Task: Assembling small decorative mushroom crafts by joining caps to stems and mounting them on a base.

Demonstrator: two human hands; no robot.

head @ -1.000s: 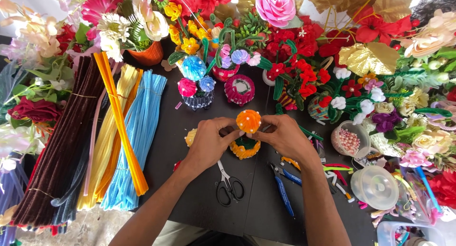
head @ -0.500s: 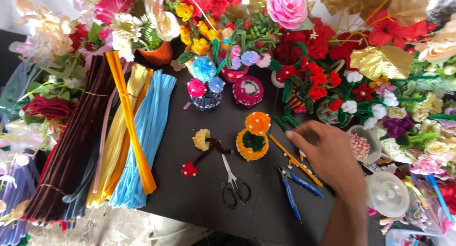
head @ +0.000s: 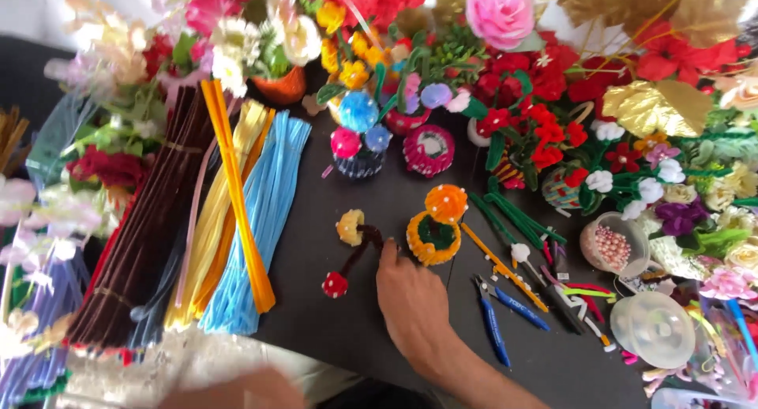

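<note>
My right hand (head: 412, 298) lies on the black table (head: 332, 330), its arm coming in from the lower right. One fingertip touches the table beside a brown pipe-cleaner stem (head: 365, 247) that carries a yellow bloom (head: 350, 226) and a red bud (head: 335, 284). Just right of it stands an orange and yellow pipe-cleaner basket (head: 434, 234) with an orange ball lid (head: 446, 203). The hand covers the spot where the scissors lay, and they are hidden. A blurred skin-coloured shape (head: 237, 389) at the bottom edge may be my left hand.
Bundles of pipe cleaners, brown (head: 150, 243), yellow (head: 217, 219), orange (head: 237, 196) and blue (head: 264, 219), lie at the left. Artificial flowers crowd the back and right. Blue-handled pliers (head: 493, 322), a bead cup (head: 614, 245) and a clear lid (head: 652, 328) lie at the right.
Both hands held the orange basket a second ago. They let go, and my right hand has since moved left and down over the scissors. The camera view has shifted right.
</note>
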